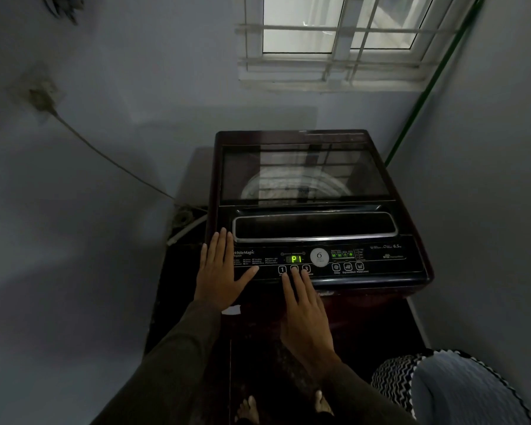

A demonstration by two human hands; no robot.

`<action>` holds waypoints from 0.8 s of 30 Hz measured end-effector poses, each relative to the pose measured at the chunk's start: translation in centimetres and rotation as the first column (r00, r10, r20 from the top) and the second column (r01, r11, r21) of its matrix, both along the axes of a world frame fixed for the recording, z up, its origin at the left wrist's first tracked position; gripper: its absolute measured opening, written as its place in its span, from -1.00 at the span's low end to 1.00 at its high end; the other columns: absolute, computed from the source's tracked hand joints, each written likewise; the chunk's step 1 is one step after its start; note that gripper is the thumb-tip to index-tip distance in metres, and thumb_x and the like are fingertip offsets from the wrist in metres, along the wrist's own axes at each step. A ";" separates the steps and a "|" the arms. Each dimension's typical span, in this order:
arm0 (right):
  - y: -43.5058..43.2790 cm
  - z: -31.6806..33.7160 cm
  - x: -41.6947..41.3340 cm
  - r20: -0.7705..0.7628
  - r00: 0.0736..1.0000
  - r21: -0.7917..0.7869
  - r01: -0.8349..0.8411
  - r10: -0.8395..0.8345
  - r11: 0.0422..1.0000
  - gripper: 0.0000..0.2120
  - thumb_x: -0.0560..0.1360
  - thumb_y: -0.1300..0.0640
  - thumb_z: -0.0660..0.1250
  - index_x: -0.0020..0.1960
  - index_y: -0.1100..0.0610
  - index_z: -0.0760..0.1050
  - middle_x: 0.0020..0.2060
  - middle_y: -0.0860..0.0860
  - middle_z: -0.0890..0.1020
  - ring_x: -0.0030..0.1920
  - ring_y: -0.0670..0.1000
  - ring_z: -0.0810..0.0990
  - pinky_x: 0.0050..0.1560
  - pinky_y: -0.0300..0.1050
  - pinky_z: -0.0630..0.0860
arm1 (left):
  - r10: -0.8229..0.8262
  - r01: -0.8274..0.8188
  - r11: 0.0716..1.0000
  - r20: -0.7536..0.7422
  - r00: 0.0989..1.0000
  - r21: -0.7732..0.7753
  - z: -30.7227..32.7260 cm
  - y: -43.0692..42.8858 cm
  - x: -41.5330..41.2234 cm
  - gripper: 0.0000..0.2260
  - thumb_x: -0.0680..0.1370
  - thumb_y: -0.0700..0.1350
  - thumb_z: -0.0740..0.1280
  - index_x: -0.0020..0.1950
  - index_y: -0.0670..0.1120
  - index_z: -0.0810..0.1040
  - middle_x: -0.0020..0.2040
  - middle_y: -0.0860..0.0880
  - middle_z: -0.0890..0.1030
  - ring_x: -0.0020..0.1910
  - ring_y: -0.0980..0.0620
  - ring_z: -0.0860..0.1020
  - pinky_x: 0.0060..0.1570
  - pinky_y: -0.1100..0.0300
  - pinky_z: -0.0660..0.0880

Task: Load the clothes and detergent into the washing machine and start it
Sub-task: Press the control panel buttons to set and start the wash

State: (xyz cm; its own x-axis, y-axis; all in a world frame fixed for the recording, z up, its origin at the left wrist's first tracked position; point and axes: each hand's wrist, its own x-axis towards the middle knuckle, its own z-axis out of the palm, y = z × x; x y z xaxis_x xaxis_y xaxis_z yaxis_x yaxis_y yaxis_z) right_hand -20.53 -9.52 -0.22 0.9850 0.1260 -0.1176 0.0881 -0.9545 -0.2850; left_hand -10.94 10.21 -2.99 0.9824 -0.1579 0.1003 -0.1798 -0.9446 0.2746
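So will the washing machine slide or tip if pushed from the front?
Probably neither: the washing machine is a broad, boxy top-loader, likely heavy, standing near the wall. The left hand lies flat by its control panel, and it looks level. Its glass lid is likely the fragile part.

Your washing machine [304,176] fills the middle of the frame, window [334,35] above it at upper right, socket [42,98] at upper left — basket [454,391] at lower right. Your left hand [219,271] lies on the control panel [368,262] at its left end, right hand [307,314] beside it at the buttons [282,269]
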 end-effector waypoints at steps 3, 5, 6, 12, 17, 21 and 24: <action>0.1 0.0 0.1 -0.010 1.000 0.005 0.006 -0.006 1.000 -0.15 0.45 0.13 0.28 0.59 0.12 -0.14 0.59 0.07 -0.15 0.57 0.11 -0.26 0.54 0.12 0.10 | 0.003 -0.003 1.000 0.007 1.000 0.001 0.0 0.0 0.0 -0.10 0.51 0.47 -0.09 0.62 -0.15 -0.04 0.63 -0.10 -0.06 0.60 -0.02 -0.14 0.54 0.03 -0.28; 0.1 0.4 0.4 -0.035 0.999 0.020 -0.006 0.007 1.000 -0.16 0.46 0.10 0.26 0.59 0.14 -0.12 0.59 0.08 -0.14 0.57 0.11 -0.27 0.54 0.12 0.09 | 0.003 -0.003 1.000 0.010 1.000 -0.004 -0.1 0.0 0.0 -0.10 0.51 0.48 -0.11 0.61 -0.16 -0.02 0.63 -0.11 -0.04 0.60 -0.04 -0.12 0.54 0.01 -0.25; 0.1 0.7 0.6 -0.032 0.999 0.028 -0.005 0.006 1.000 -0.17 0.46 0.11 0.25 0.59 0.15 -0.11 0.59 0.08 -0.11 0.57 0.10 -0.26 0.55 0.12 0.09 | 0.002 -0.001 1.000 0.007 1.000 -0.007 -0.1 0.0 0.0 -0.10 0.51 0.48 -0.11 0.61 -0.16 -0.02 0.63 -0.11 -0.03 0.60 -0.04 -0.11 0.55 -0.01 -0.23; -0.2 1.4 0.6 -0.026 1.000 0.055 0.006 -0.004 0.998 -0.28 0.53 0.11 0.18 0.60 0.13 -0.09 0.60 0.04 -0.10 0.55 0.02 -0.27 0.57 0.10 0.03 | 0.000 0.000 1.000 -0.009 1.000 0.019 0.0 0.1 0.0 -0.09 0.50 0.49 -0.15 0.61 -0.17 -0.02 0.62 -0.12 -0.03 0.60 -0.05 -0.12 0.54 0.01 -0.26; -0.4 1.9 0.4 -0.037 0.999 0.049 -0.024 0.025 0.999 -0.29 0.53 0.04 0.09 0.60 0.15 -0.10 0.59 0.05 -0.13 0.56 0.04 -0.27 0.57 0.10 0.02 | 0.002 -0.002 1.000 -0.004 1.000 0.018 0.1 0.0 0.0 -0.09 0.51 0.48 -0.14 0.61 -0.17 0.00 0.62 -0.13 0.01 0.60 -0.06 -0.08 0.53 0.03 -0.28; -0.8 1.7 0.4 -0.069 0.996 0.017 -0.048 0.049 0.999 -0.18 0.51 0.07 0.18 0.60 0.11 -0.23 0.58 0.01 -0.27 0.55 0.02 -0.37 0.57 0.10 -0.01 | 0.004 -0.004 1.000 0.006 1.000 0.007 0.1 0.0 0.0 -0.10 0.51 0.48 -0.13 0.61 -0.17 0.00 0.62 -0.12 0.01 0.60 -0.06 -0.08 0.53 0.05 -0.31; -0.8 1.2 0.2 -0.072 0.996 0.005 -0.053 0.053 0.999 -0.16 0.51 0.07 0.20 0.59 0.09 -0.28 0.57 0.00 -0.31 0.54 0.02 -0.39 0.57 0.14 -0.02 | -0.002 0.002 1.000 0.004 1.000 0.009 0.1 0.0 0.0 -0.09 0.51 0.48 -0.12 0.61 -0.16 -0.02 0.62 -0.12 -0.02 0.60 -0.05 -0.11 0.52 0.07 -0.34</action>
State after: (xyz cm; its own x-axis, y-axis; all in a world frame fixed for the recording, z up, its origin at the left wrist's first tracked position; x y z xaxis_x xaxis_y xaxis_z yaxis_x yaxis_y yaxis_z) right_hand -20.38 -10.35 1.00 0.9659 0.1779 -0.1878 0.1173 -0.9482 -0.2951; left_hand -10.90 10.24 -2.86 0.9816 -0.1606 0.1029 -0.1826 -0.9468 0.2648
